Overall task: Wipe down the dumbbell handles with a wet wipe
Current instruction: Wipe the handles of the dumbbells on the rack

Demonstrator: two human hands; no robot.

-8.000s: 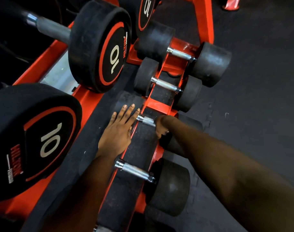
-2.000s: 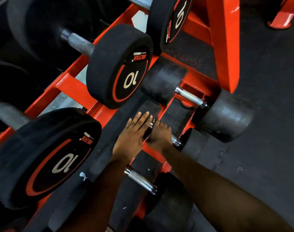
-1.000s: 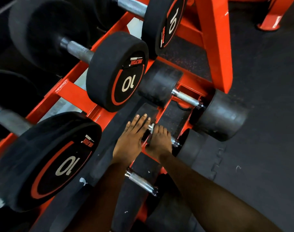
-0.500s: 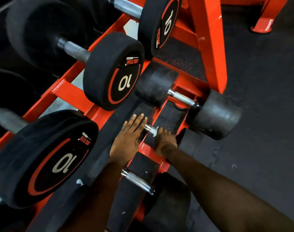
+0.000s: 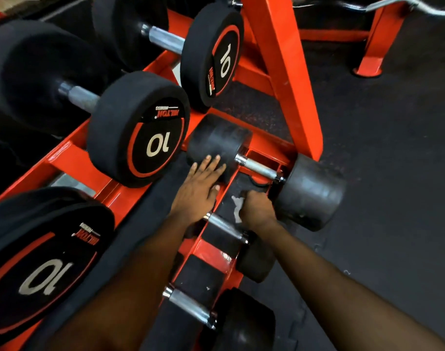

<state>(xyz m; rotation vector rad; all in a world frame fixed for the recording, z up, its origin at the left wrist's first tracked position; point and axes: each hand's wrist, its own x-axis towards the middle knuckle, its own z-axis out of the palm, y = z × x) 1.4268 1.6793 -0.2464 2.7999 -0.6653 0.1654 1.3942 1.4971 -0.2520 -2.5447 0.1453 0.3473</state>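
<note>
Three small black dumbbells with chrome handles lie in a row on the lowest rack shelf: a far one (image 5: 260,168), a middle one (image 5: 225,227) and a near one (image 5: 191,307). My right hand (image 5: 256,211) is closed on a crumpled white wet wipe (image 5: 237,207), just above the middle handle and short of the far one. My left hand (image 5: 199,184) lies flat with fingers spread, its fingertips on the far dumbbell's left head (image 5: 216,140).
Big black dumbbells marked 10 (image 5: 140,127) sit on the upper tier to the left. An orange rack upright (image 5: 282,72) rises behind the far dumbbell. Dark rubber floor (image 5: 383,173) lies to the right, with another orange frame foot (image 5: 368,69) at top right.
My right hand has come off the middle handle with the wipe and shifted toward the far dumbbell. My left hand has slid forward onto the far dumbbell's left head.
</note>
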